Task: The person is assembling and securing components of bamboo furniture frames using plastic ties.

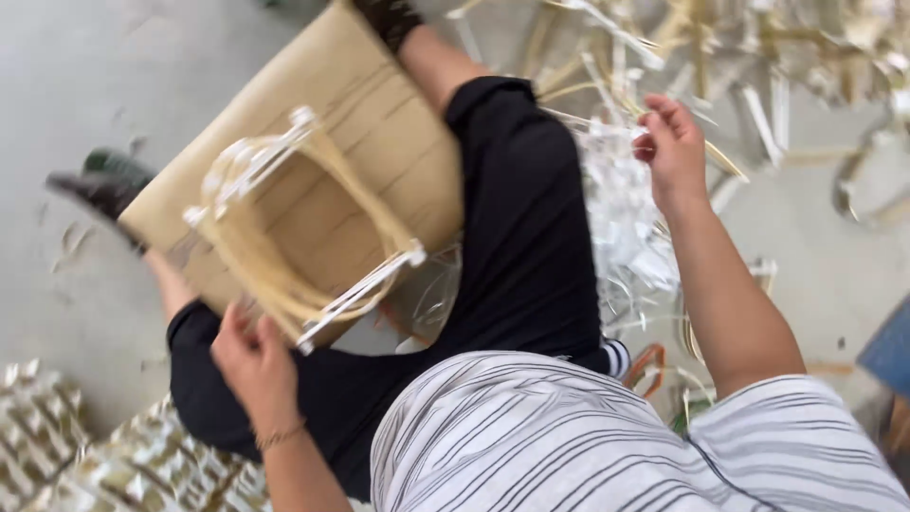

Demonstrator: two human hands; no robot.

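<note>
Item, at 8 o'clock, bottom left corner: a heap of stacked pale pieces with gold and white patterning (104, 465), shape not clear through blur. Item, at 9 o'clock: a dark shoe (100, 185) on grey concrete floor (57, 76), with small pale scraps scattered near it. Item, at 7 o'clock: left hand (254, 365), a thin bracelet at the wrist, fingers closed on the lower edge of a half-woven frame (303, 228). Said frame lies just above the left hand toward 10 o'clock: white plastic ribs forming a box outline, cream-coloured strips bent in a loop between them. Item, beneath the frame: a flat tan cardboard sheet (379, 104), unprinted so far as can be seen, resting across the person's lap on black trousers (531, 237). Item, at 6 o'clock: striped white and grey shirt (531, 436). Item, centre right: a pile of clear and white plastic strips (626, 218) on the floor beside the right knee. Item, at 2 o'clock: right hand (671, 142), well apart from the frame, fingers curled and pinching thin strips at the top of that pile. Item, at 1 o'clock: a loose spread of cream and white strips (758, 47) across the floor, blurred. Item, at 4 o'clock, right edge: a blue object (891, 351), partly cut off.
</note>
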